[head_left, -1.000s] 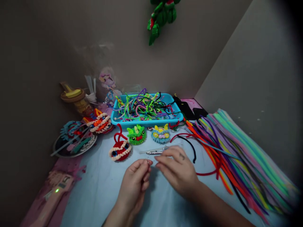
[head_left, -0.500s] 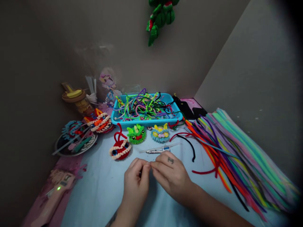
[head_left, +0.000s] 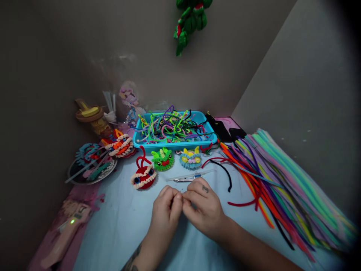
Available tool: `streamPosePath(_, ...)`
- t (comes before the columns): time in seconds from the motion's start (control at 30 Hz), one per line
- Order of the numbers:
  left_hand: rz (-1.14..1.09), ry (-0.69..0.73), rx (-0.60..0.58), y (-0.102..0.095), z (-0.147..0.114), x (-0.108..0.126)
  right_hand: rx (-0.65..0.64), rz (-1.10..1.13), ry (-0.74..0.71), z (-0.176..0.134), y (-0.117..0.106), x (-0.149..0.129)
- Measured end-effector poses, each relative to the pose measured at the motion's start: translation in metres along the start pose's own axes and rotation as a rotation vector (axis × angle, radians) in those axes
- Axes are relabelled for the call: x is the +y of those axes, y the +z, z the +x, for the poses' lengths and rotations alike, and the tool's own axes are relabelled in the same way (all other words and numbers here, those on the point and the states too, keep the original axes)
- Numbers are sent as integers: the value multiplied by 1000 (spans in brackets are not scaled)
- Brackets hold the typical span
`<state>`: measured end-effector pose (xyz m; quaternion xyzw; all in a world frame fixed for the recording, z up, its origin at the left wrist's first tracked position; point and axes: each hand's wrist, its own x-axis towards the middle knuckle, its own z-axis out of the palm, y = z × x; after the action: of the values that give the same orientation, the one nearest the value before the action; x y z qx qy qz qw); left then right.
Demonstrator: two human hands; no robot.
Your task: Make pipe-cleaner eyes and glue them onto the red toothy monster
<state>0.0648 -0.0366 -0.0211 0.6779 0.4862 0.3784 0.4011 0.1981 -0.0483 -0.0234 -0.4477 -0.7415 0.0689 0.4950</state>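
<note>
My left hand (head_left: 167,209) and my right hand (head_left: 203,207) meet fingertip to fingertip above the light blue table cover (head_left: 118,226). Both are closed in a pinch, and whatever sits between the fingers is too small or hidden to make out. Just beyond them lie scissors (head_left: 187,178) and a thin clear stick (head_left: 208,173). Three pipe-cleaner animal heads stand behind: a red one (head_left: 146,181) with cream trim and blue eyes, a green one (head_left: 163,160), and a light blue one (head_left: 190,159) with yellow ears.
A blue tray (head_left: 175,145) holds tangled pipe-cleaner scraps. Bundled colourful pipe cleaners (head_left: 293,184) spread along the right. At left are a metal dish (head_left: 87,182) with beads and pieces, an orange head (head_left: 120,145), a lidded cup (head_left: 91,116) and a pink glue gun (head_left: 66,237) with a lit green light.
My two hands have shifted slightly right, still pinched together at the fingertips, and the left wrist has turned a little. The things on the table stay put.
</note>
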Motion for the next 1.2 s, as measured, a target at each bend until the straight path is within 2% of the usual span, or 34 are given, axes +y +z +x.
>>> streamPosePath(0.1, -217, -118, -33, -3, 2, 0, -14, 33, 18, 3, -4, 1)
streamPosePath(0.27, -786, -371, -140, -9, 2, 2, 53, 33, 137, 8, -27, 15)
streamPosePath(0.43, -1058, -426, -140, -14, -1, 3, 122, -52, 229, 8, -54, 37)
streamPosePath(0.6, -1147, -432, -131, -18, -1, 4, 26, -354, 398, 5, -61, 67)
streamPosePath(0.7, -1174, -436, -132, -18, -1, 4, -72, -617, 437, 2, -57, 79)
streamPosePath(0.77, -1194, -435, -137, -18, -1, 3, -140, -709, 434, 0, -53, 81)
streamPosePath(0.93, -1231, -471, -132, -19, -1, 5, -212, -639, 387, -1, -48, 74)
streamPosePath(1.07, -1232, -497, -121, -17, -1, 8, -171, -545, 338, 2, -46, 68)
streamPosePath(1.2, -1104, -498, -99, -12, -3, 5, -83, -305, 176, 6, -42, 45)
